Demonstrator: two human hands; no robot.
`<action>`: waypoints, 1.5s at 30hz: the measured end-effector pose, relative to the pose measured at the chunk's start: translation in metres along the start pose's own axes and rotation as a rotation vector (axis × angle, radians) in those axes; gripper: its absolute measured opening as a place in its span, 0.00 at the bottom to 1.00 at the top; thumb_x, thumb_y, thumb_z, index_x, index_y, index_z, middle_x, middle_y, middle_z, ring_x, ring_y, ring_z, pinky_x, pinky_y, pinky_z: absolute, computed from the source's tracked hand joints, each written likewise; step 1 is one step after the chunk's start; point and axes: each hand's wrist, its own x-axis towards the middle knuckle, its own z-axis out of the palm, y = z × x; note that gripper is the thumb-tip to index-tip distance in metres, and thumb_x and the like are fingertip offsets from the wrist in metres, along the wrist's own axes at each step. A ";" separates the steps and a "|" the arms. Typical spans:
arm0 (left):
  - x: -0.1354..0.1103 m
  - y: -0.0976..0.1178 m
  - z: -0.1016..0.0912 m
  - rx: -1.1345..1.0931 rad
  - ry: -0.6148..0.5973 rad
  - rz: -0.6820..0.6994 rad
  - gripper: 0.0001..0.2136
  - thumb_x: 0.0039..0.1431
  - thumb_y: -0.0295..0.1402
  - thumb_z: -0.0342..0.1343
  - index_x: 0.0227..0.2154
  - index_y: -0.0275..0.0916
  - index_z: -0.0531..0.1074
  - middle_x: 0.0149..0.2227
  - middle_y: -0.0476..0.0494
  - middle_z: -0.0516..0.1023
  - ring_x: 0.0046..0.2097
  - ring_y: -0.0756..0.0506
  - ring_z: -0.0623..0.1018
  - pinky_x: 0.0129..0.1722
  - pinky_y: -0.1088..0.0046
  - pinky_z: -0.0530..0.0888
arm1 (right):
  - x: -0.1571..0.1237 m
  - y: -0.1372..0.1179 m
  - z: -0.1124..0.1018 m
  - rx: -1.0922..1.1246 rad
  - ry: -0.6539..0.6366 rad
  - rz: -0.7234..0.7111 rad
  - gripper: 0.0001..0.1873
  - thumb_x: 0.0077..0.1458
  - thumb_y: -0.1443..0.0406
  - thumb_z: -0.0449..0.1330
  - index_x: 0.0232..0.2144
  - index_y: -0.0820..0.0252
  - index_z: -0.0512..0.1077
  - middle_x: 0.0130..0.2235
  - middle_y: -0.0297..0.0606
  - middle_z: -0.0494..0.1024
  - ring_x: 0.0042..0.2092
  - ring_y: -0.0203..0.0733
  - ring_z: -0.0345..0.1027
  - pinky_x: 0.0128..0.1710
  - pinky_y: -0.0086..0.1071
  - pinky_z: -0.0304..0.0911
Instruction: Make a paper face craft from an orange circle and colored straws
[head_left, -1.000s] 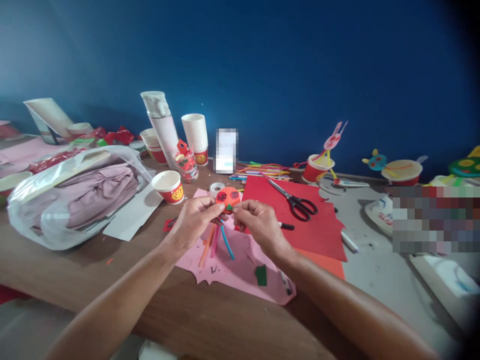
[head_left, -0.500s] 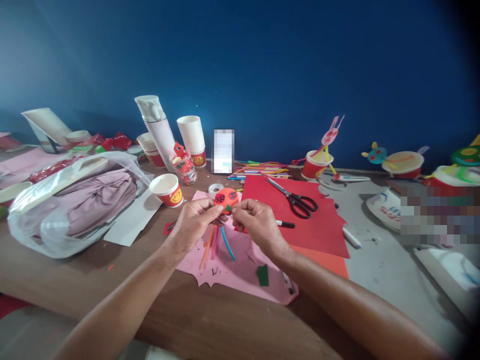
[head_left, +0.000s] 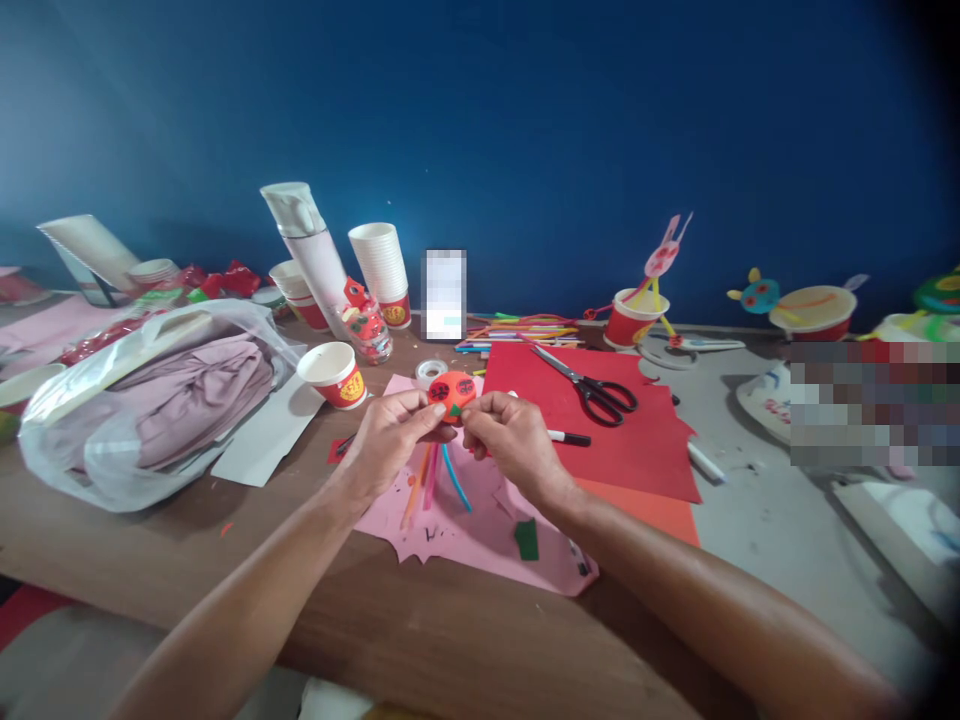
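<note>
Head view, orange disc (head_left: 452,388) above cluttered brown table (head_left: 375,620), blue wall (head_left: 525,130).

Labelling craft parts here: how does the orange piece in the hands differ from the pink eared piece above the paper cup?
Outline: the orange piece looks rounded, no ears showing; the pink piece has two long ears.
Support: the orange piece is in the left hand, right hand at its edge; the pink piece sits above a paper cup, away from both hands.
Shared: reddish markings.
</note>
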 end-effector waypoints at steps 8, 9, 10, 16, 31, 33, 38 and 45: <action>0.000 -0.001 0.002 -0.012 -0.011 0.010 0.09 0.52 0.35 0.59 0.27 0.33 0.73 0.27 0.47 0.77 0.30 0.49 0.78 0.38 0.70 0.74 | 0.001 0.001 0.001 -0.012 -0.004 0.009 0.04 0.44 0.68 0.54 0.21 0.61 0.68 0.17 0.31 0.71 0.19 0.31 0.63 0.19 0.26 0.59; 0.000 -0.001 0.002 -0.010 -0.012 0.014 0.08 0.52 0.35 0.58 0.27 0.33 0.73 0.26 0.47 0.77 0.31 0.48 0.78 0.38 0.70 0.74 | 0.001 0.002 0.001 -0.011 -0.001 0.010 0.04 0.43 0.68 0.54 0.21 0.61 0.68 0.17 0.31 0.71 0.19 0.31 0.63 0.19 0.26 0.59; 0.000 -0.001 0.003 -0.008 -0.015 0.016 0.08 0.53 0.35 0.58 0.27 0.33 0.72 0.26 0.47 0.77 0.31 0.48 0.77 0.37 0.70 0.74 | 0.001 0.003 0.001 -0.008 0.001 0.012 0.04 0.43 0.68 0.54 0.22 0.61 0.68 0.17 0.31 0.71 0.19 0.31 0.63 0.19 0.26 0.59; -0.005 0.001 0.008 0.135 0.037 0.058 0.08 0.54 0.35 0.56 0.28 0.35 0.73 0.27 0.47 0.76 0.32 0.48 0.76 0.35 0.74 0.71 | 0.002 0.006 0.002 0.021 0.007 0.020 0.04 0.42 0.69 0.53 0.21 0.61 0.68 0.18 0.31 0.72 0.19 0.32 0.63 0.19 0.25 0.59; -0.009 0.003 0.017 0.231 0.194 0.058 0.05 0.49 0.32 0.58 0.26 0.35 0.71 0.23 0.50 0.74 0.26 0.51 0.73 0.26 0.80 0.68 | 0.004 0.005 0.006 0.053 0.020 0.054 0.04 0.42 0.70 0.52 0.20 0.61 0.66 0.17 0.30 0.70 0.19 0.31 0.62 0.19 0.25 0.57; -0.008 0.001 0.018 0.224 0.204 0.059 0.05 0.48 0.31 0.59 0.26 0.35 0.71 0.23 0.50 0.75 0.26 0.51 0.73 0.26 0.80 0.69 | 0.004 0.005 0.007 0.042 0.024 0.039 0.05 0.42 0.70 0.51 0.20 0.61 0.66 0.17 0.30 0.70 0.20 0.32 0.62 0.19 0.25 0.58; -0.004 -0.004 0.020 0.222 0.258 0.082 0.04 0.46 0.30 0.59 0.24 0.35 0.71 0.23 0.50 0.75 0.26 0.52 0.73 0.25 0.81 0.68 | 0.004 0.005 0.007 0.046 0.026 0.048 0.04 0.42 0.70 0.52 0.21 0.61 0.66 0.18 0.31 0.70 0.21 0.32 0.64 0.20 0.25 0.59; -0.004 -0.008 0.022 0.249 0.348 0.053 0.03 0.45 0.28 0.58 0.23 0.34 0.71 0.20 0.52 0.73 0.24 0.52 0.72 0.24 0.81 0.68 | 0.004 0.009 0.008 0.056 0.015 0.048 0.04 0.44 0.68 0.53 0.22 0.61 0.67 0.18 0.33 0.71 0.20 0.33 0.64 0.20 0.27 0.59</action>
